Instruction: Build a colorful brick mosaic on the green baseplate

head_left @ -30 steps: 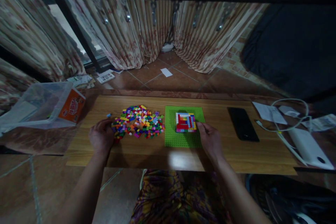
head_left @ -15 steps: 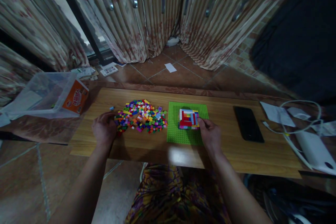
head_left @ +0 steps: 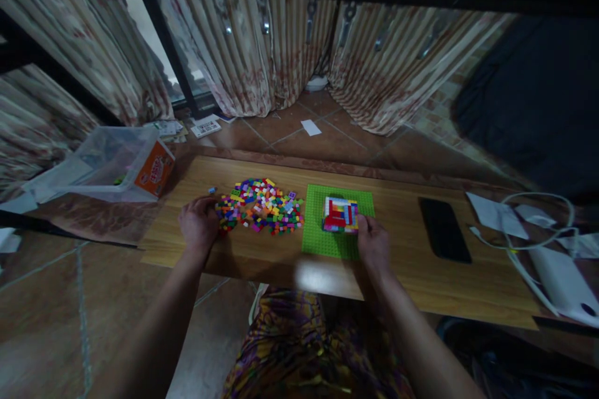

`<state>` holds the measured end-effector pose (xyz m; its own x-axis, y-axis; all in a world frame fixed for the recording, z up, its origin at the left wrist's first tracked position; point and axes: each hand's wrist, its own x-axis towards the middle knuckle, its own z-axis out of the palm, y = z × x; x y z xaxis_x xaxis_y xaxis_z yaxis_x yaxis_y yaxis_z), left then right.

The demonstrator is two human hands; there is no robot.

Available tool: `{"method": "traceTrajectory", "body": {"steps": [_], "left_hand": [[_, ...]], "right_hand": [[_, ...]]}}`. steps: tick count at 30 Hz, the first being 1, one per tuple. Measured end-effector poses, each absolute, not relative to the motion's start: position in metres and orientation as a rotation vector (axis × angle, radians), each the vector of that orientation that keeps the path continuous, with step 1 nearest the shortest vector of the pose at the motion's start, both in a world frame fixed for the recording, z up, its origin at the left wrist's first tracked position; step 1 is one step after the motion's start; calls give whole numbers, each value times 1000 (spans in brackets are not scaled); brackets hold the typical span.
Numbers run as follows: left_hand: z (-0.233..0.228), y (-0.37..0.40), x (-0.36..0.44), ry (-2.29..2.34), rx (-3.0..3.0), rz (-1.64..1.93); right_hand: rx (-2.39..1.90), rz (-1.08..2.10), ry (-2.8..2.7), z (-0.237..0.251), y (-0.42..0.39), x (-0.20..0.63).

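The left hand (head_left: 199, 224) rests curled at the left edge of the loose brick pile (head_left: 262, 206) on the table (head_left: 412, 274); whether its fingers pinch anything is hidden. The right hand (head_left: 373, 244) touches the small brick build (head_left: 340, 215) on the green baseplate (head_left: 327, 240), fingertips too dim to make out.

Bare forearms, no sleeves; a patterned garment (head_left: 299, 349) (yellow, purple, green) covers the lap.

A: Where is the worktop (head_left: 262, 262) open?
B: Between the green baseplate (head_left: 327, 240) and the black phone (head_left: 443, 229), and along the near edge.
A: What blocks the way?
B: The loose brick pile (head_left: 262, 206) on the left; cables (head_left: 519, 249) and papers (head_left: 486, 212) crowd the far right.
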<state>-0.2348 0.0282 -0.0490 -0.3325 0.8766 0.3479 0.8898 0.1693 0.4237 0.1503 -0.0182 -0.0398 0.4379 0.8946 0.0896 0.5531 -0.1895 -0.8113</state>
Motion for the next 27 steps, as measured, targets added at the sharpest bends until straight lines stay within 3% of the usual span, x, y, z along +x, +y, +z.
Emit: {"method": "traceTrajectory", "body": {"steps": [8, 18, 27], "left_hand": [[-55, 29, -239, -2377, -1794, -920], [-49, 24, -231, -2439, -1769, -963], [-48, 24, -232, -2452, -1759, -989]], "right_hand": [[-1701, 519, -861, -24, -33, 158], [-1451, 633, -1579, -3, -39, 68], [-1539, 473, -2001, -1, 53, 10]]}}
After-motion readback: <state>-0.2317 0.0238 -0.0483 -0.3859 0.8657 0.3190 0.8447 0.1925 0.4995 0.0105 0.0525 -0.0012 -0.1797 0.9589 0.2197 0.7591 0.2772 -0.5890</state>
